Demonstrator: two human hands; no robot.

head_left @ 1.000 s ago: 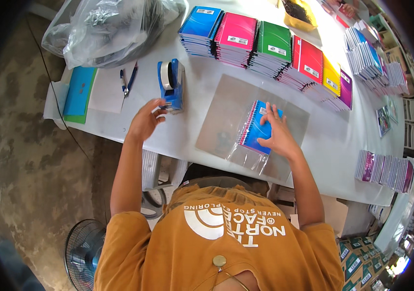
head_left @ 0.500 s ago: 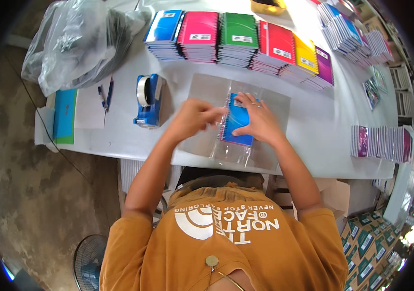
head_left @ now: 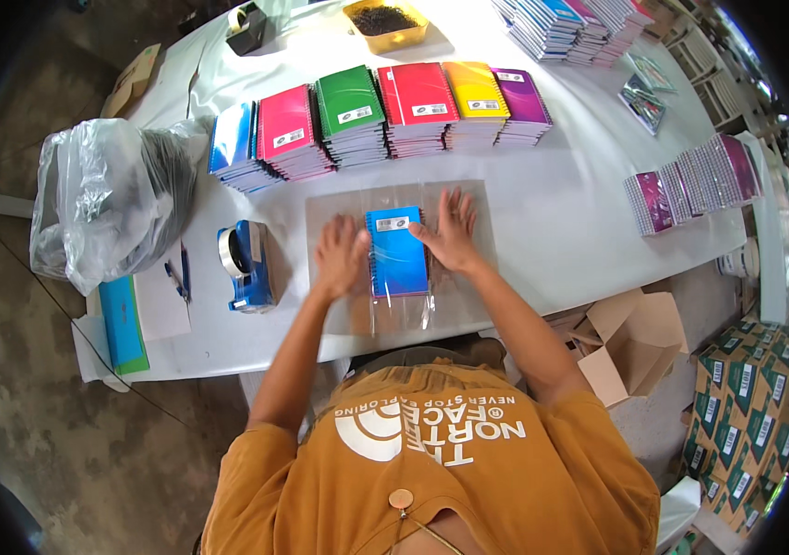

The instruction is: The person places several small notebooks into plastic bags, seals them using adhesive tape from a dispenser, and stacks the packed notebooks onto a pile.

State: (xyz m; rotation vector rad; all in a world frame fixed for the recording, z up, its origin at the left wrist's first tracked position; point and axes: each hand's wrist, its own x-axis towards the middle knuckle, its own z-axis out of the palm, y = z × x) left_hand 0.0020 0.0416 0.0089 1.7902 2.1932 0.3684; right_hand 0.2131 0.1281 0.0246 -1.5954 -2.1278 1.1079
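Observation:
A blue spiral notebook (head_left: 398, 264) lies with its coil to the left, on clear plastic film (head_left: 419, 314) over a grey see-through sheet (head_left: 473, 277). Flat by the coil edge, my left hand (head_left: 340, 256) has its fingers apart and holds nothing. On the other side, my right hand (head_left: 452, 233) is spread over the film, its thumb at the notebook's upper right edge. Behind the notebook stands a row of spiral notebook stacks: blue (head_left: 232, 139), pink (head_left: 285, 125), green (head_left: 349, 100), red (head_left: 416, 92), yellow (head_left: 475, 91) and purple (head_left: 520, 97).
Left of the sheet stands a blue tape dispenser (head_left: 252, 268), with scissors (head_left: 180, 276) and a plastic bag (head_left: 103, 203) beyond. A yellow tray (head_left: 393, 39) of dark bits sits at the back. More notebooks (head_left: 690, 185) lie right. An open carton (head_left: 640, 342) is below the table edge.
My left hand has gone from a pointing pose at the coil to lying spread beside it. My right hand has slid off the cover toward its right edge. The whole view has shifted.

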